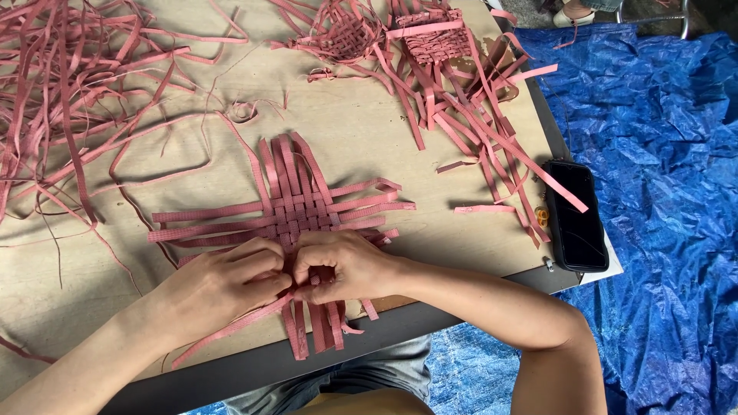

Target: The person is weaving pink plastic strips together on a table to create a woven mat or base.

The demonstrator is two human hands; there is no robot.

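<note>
Both hands meet at the near edge of the woven mat [296,219], flat on the bench [369,131]. The left hand [223,280] and right hand [342,265] pinch pink strips [311,327] with curled fingers, keeping the weave tight.

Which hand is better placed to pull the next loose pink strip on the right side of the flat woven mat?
Probably the right hand: it rests at the flat pink woven strap mat nearer those right-side strips; the left hand lies farther.

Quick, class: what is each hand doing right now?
Left hand: closed, pinching pink strips of the woven mat.
Right hand: closed on the same strips.
</note>
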